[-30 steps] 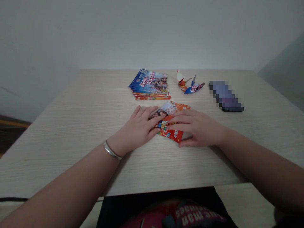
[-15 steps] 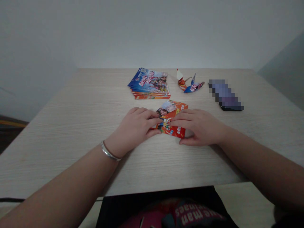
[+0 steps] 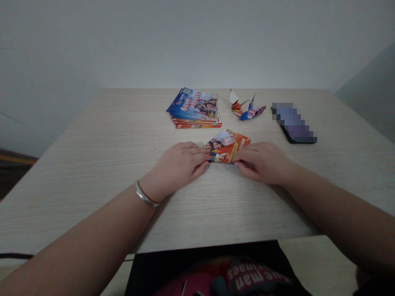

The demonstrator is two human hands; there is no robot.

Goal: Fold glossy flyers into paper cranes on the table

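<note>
A small orange and blue printed paper (image 3: 227,144) lies on the pale wooden table (image 3: 101,164) in front of me. My left hand (image 3: 177,166), with a silver bracelet at the wrist, pinches the paper's near left edge. My right hand (image 3: 262,162) pinches its near right edge. The fingers of both hands are curled onto the paper, and its near part is lifted and folded toward the far side.
A stack of blue printed flyers (image 3: 194,107) lies at the back of the table. Two folded paper cranes (image 3: 245,109) stand to its right. A dark phone (image 3: 293,123) lies further right. A wall runs behind the table.
The paper's near flap has been folded up and away, so it now looks shorter. Both hands went from lying flat on it to pinching its near edge.
</note>
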